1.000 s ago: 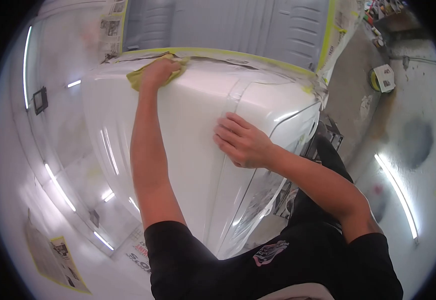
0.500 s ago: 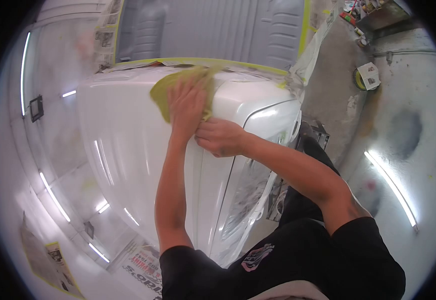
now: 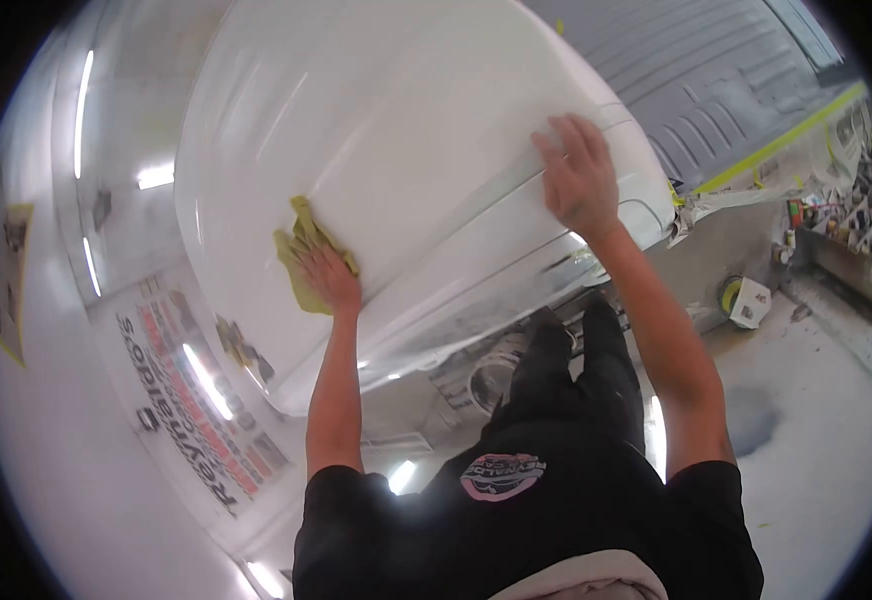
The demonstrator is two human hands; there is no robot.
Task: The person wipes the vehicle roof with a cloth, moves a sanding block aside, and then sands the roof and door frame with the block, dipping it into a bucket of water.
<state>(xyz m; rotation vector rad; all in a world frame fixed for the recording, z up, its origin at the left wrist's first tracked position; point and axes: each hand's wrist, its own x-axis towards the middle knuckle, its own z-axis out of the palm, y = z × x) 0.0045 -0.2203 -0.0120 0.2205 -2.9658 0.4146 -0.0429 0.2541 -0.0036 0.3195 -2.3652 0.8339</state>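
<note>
Left hand [image 3: 328,275] is laid flat on a yellow cloth [image 3: 294,270], fingers a bit spread, no pinch visible. Cloth sits on the white car panel [image 3: 406,130], toward the person's left; it pokes out past the fingertips and on the outer side. Probably held palm-down so pressure is spread and skin stays off the gloss.

Right hand [image 3: 581,180]: fingers apart, slightly bent, nothing visible in it. It's over the panel's right edge; blurred, so can't tell contact vs. just above. Could be there for balance, arms being wide apart.

Yellow tape [image 3: 791,135] and newspaper [image 3: 796,172] run along the grey ribbed panel [image 3: 676,60], likely as masking.
</note>
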